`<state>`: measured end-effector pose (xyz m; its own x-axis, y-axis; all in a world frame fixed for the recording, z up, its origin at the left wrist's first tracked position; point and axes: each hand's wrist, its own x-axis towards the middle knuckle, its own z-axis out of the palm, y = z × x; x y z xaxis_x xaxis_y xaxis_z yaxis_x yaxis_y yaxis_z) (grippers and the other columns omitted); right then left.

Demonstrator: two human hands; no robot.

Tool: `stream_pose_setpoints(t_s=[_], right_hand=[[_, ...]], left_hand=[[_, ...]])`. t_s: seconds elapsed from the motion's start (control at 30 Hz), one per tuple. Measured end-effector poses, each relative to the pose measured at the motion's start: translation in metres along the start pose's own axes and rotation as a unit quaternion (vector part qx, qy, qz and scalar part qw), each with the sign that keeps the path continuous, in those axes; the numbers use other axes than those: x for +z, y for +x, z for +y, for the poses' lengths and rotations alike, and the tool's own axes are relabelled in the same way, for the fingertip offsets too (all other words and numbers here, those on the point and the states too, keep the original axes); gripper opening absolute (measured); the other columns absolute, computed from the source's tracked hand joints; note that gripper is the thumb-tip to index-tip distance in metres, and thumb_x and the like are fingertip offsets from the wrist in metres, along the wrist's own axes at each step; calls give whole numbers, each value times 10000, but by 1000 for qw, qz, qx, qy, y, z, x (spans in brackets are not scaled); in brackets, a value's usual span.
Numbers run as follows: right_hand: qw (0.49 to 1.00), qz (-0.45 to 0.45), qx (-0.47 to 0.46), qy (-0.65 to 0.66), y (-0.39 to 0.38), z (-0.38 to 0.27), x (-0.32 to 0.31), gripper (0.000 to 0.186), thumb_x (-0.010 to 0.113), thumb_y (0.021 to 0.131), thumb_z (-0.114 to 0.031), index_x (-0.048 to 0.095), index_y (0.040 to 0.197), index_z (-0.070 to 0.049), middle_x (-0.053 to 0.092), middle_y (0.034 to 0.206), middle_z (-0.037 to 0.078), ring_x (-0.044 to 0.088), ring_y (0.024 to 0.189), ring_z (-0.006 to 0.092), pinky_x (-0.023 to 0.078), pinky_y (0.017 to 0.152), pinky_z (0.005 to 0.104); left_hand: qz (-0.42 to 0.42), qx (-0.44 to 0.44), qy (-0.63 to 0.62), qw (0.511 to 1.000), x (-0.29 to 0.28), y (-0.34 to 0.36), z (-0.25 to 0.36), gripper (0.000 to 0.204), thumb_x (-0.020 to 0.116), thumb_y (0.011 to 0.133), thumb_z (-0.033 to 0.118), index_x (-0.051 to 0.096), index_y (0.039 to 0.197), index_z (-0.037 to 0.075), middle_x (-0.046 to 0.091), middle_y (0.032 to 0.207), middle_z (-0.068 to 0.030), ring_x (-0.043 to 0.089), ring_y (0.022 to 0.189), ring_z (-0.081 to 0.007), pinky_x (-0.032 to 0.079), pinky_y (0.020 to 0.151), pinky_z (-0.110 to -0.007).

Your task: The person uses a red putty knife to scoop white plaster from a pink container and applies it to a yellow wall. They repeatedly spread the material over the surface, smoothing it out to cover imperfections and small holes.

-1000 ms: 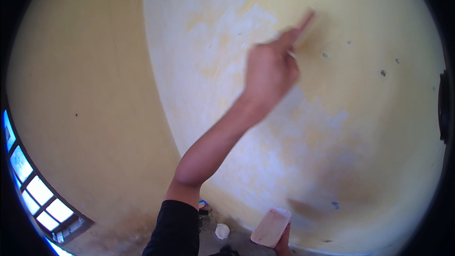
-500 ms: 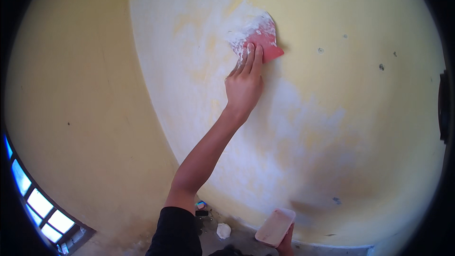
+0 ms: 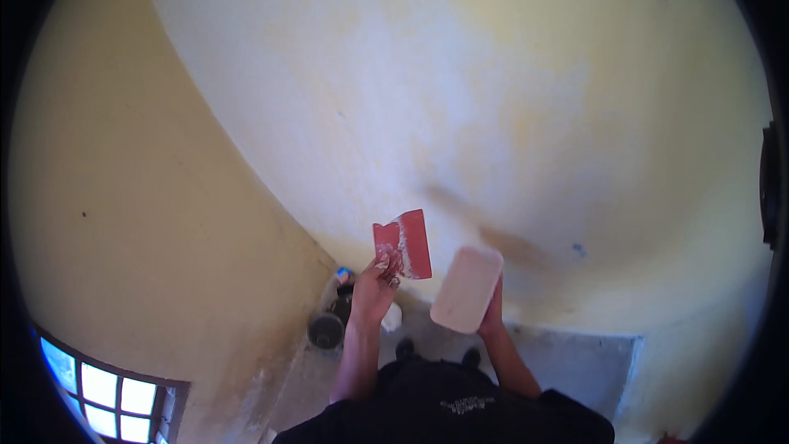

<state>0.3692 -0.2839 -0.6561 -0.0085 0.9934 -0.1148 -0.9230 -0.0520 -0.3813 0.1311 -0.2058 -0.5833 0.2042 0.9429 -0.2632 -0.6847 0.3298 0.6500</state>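
My left hand (image 3: 371,296) is closed on a red flexible scraper (image 3: 415,242) smeared with white paste, held low in front of the wall. To its right, my right hand (image 3: 493,308) grips a pale pink rectangular tray (image 3: 466,279) by its right side; my fingers there are mostly behind it. The wall (image 3: 370,82) facing me carries patchy white coating over pale yellow.
A yellow wall (image 3: 115,164) meets this one at the left, with a barred window (image 3: 99,382) low in it. In the corner sit a dark bucket (image 3: 325,330), a white item (image 3: 392,315) and small objects. My feet (image 3: 470,358) are on the grey floor (image 3: 575,370).
My left hand has come down from high on the wall with the scraper, beside the tray. The view has tilted down, showing more of the floor, my feet and my right forearm.
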Motion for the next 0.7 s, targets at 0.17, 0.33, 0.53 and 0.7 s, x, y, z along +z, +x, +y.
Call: stream_pose_setpoints(t_s=[0.17,0.33,0.53,0.7], right_hand=[[996,-13,86,2,33,26,29,715,343,982,-673,430,1470,-158,566,1372,53,579,1217,246,478,1034,458],[995,17,99,4,56,52,41,704,360,984,-663,441,1459,-150,565,1374,57,584,1209,241,488,1026,436],[991,-30,109,69,69,52,51,666,368,995,-634,453,1447,-152,572,1360,47,586,1201,230,492,1021,432],[991,-37,97,81,72,49,56,674,348,998,-635,441,1461,-154,551,1397,52,579,1225,245,490,1028,453]], left_hand=[[-23,-124,-56,990,-23,-8,10,225,512,997,135,626,1177,64,676,1078,-3,628,994,-148,483,916,-325],[-50,-84,68,993,-29,4,18,237,501,1018,134,592,1185,-6,663,1050,-44,622,984,-131,480,889,-284],[-13,-64,101,993,-40,15,10,234,492,1018,112,597,1188,-10,663,1048,-41,628,958,-124,485,862,-270],[-65,-55,54,995,-69,27,-1,253,500,1013,111,596,1220,1,665,1056,-39,636,957,-124,492,860,-259]])
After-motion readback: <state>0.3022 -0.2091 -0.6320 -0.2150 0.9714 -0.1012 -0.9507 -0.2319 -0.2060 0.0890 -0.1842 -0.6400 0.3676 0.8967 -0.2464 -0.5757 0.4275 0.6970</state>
